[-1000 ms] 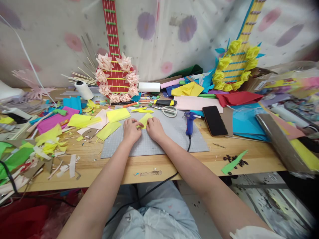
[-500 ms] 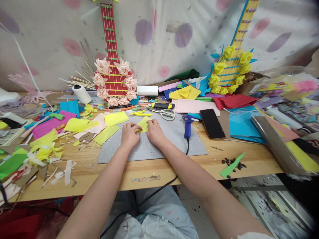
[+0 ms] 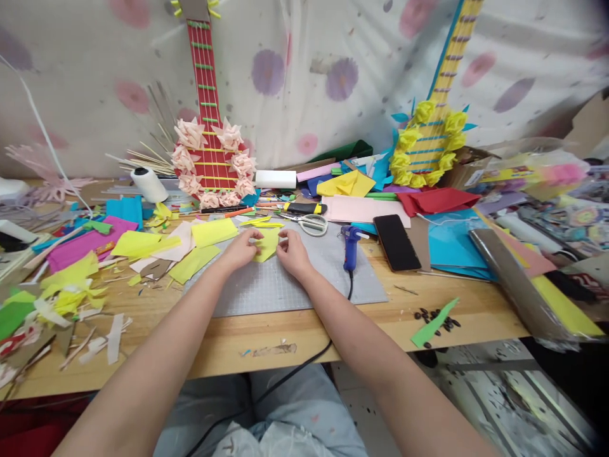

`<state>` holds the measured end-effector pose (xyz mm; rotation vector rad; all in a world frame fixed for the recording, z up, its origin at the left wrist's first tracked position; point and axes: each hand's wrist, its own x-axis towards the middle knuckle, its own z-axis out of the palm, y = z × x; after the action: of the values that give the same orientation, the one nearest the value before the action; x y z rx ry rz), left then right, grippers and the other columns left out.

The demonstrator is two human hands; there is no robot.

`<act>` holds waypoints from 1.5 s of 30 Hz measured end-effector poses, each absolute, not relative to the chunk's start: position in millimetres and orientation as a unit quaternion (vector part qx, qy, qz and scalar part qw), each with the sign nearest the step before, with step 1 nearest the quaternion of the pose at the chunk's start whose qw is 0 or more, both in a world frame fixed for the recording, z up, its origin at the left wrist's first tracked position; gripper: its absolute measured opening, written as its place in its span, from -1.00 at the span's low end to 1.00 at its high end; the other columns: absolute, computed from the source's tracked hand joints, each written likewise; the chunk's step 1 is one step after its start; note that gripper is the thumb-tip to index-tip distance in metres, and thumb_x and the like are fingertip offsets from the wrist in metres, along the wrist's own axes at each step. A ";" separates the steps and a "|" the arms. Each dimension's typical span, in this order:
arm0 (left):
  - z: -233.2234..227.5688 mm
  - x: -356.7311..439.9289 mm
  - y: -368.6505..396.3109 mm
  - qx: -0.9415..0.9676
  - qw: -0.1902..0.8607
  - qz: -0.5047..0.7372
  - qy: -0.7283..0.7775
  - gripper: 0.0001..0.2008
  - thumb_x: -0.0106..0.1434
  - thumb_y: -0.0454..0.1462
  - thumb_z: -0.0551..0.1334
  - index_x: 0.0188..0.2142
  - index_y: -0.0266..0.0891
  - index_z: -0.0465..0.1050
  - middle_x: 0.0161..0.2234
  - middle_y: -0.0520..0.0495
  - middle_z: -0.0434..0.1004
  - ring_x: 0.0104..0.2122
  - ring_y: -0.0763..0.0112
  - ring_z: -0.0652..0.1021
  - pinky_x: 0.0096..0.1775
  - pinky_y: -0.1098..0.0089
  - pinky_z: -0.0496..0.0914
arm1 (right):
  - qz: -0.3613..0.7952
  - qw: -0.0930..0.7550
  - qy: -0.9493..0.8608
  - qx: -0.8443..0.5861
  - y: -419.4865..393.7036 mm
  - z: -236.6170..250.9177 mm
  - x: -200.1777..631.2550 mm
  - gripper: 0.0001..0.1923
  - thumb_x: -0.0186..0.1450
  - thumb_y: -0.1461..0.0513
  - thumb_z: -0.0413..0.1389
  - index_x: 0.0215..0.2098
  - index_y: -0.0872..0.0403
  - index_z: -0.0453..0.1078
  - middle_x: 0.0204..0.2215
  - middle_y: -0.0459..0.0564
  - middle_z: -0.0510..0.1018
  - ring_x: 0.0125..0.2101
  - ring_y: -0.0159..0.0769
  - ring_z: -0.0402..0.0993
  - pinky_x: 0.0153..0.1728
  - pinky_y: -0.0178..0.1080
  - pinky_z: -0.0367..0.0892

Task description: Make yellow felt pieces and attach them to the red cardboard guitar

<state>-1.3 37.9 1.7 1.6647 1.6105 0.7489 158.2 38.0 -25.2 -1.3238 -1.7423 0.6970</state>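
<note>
Pinching a yellow paper piece (image 3: 266, 244) with closed fingers of left hand (image 3: 241, 249) and right hand (image 3: 294, 254) over the grey cutting mat (image 3: 285, 285) on the worktop (image 3: 333, 324).

Bright, even light with soft, faint shadows and no harsh glare. The centre is sharp; edges and corners bend, smear and darken slightly.
</note>
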 end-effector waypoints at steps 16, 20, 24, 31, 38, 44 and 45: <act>-7.1 -4.1 12.2 0.774 0.058 0.310 0.549 -0.36 -0.09 -0.53 0.07 0.03 -0.16 0.16 0.08 -0.16 0.11 0.12 0.22 0.15 0.12 0.11 0.12 | 0.516 0.497 -0.509 -0.477 53.9 -24.9 156.9 -0.64 -0.02 0.34 0.06 -0.24 0.05 0.13 -0.29 -0.08 0.36 -0.42 -0.46 0.36 -0.30 -0.27 0.34; -9.9 -4.0 8.3 0.761 0.002 0.314 0.567 -0.48 0.01 -0.43 0.13 0.01 -0.15 0.22 0.05 -0.16 0.13 0.08 0.19 0.19 0.08 0.14 0.17 | 0.562 0.512 -0.504 -0.409 53.9 -21.4 160.7 -0.61 -0.05 0.30 0.09 -0.23 0.04 0.14 -0.27 -0.06 0.38 -0.38 -0.41 0.38 -0.30 -0.24 0.33; -4.5 -3.6 6.7 0.796 -0.040 0.308 0.520 -0.69 0.07 -0.42 0.09 -0.19 -0.15 0.37 -0.02 -0.12 0.26 0.03 0.27 0.24 0.05 0.21 0.20 | 0.568 0.511 -0.528 -0.371 54.7 -22.1 162.3 -0.58 -0.04 0.28 0.10 -0.20 0.04 0.13 -0.24 -0.05 0.37 -0.38 -0.41 0.37 -0.28 -0.24 0.33; -11.7 -1.4 4.0 0.782 -0.100 0.243 0.565 -0.79 0.10 -0.41 0.07 -0.37 -0.17 0.44 -0.21 -0.13 0.42 -0.12 0.23 0.36 -0.08 0.19 0.24 | 0.259 0.515 -0.657 -0.486 49.3 -19.6 158.6 -0.78 0.06 0.36 -0.06 -0.30 0.09 0.24 -0.27 0.00 0.40 -0.22 -0.35 0.33 -0.12 -0.20 0.26; -15.8 -0.5 7.4 0.779 -0.084 0.224 0.579 -0.79 0.12 -0.37 0.05 -0.39 -0.18 0.45 -0.29 -0.13 0.45 -0.18 0.21 0.36 -0.13 0.21 0.25 | 0.300 0.397 -0.757 -0.423 35.3 -25.5 145.1 -0.66 0.08 0.43 -0.10 -0.18 0.07 0.23 -0.33 -0.10 0.43 -0.32 -0.44 0.37 -0.21 -0.30 0.29; -12.6 -5.0 4.3 0.768 -0.006 0.288 0.573 -0.66 0.02 -0.40 0.12 -0.18 -0.18 0.41 -0.24 -0.06 0.48 -0.13 0.25 0.35 -0.06 0.25 0.23 | 0.311 0.372 -0.750 -0.450 38.9 -32.6 144.7 -0.56 0.05 0.50 -0.16 -0.13 0.08 0.17 -0.32 -0.09 0.40 -0.36 -0.49 0.38 -0.21 -0.31 0.29; -11.8 -5.8 4.4 0.765 0.022 0.303 0.568 -0.63 0.02 -0.40 0.12 -0.13 -0.17 0.38 -0.25 -0.03 0.50 -0.12 0.27 0.36 -0.05 0.27 0.23 | 0.313 0.371 -0.749 -0.451 39.0 -32.4 145.0 -0.56 0.05 0.50 -0.16 -0.13 0.08 0.17 -0.32 -0.09 0.40 -0.36 -0.49 0.39 -0.21 -0.31 0.29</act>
<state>-5.8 4.4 -11.8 2.3699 1.7617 0.9381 145.0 39.0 -32.4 -1.1568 -1.9203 0.8017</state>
